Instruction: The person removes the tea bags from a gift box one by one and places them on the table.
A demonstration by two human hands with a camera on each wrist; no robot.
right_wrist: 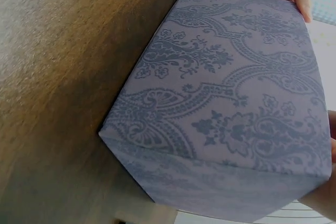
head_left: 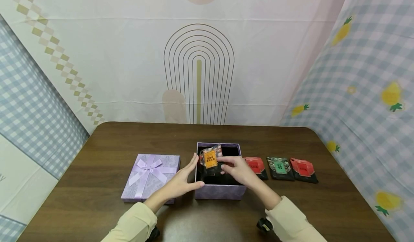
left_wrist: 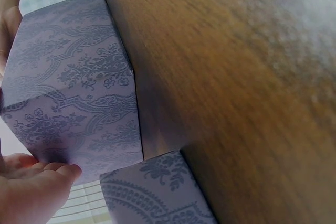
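Note:
An open purple box (head_left: 220,191) with a black inside stands near the middle of the table. In it, toward the left, a small black packet (head_left: 210,159) with an orange label and a colourful printed top leans at a slant. My right hand (head_left: 237,170) reaches over the box's right side and pinches this packet at its right edge. My left hand (head_left: 181,181) rests against the box's left wall, its fingers fairly straight and the thumb by the front corner. In the left wrist view, the left fingers (left_wrist: 58,169) lie along the patterned wall.
Left of the box lies its purple lid (head_left: 150,177) with a ribbon bow. To the right are a red-labelled packet (head_left: 255,165), a green-labelled packet (head_left: 280,168) and another red-labelled packet (head_left: 304,169). A printed cloth (head_left: 136,62) hangs behind the wooden table (head_left: 87,199).

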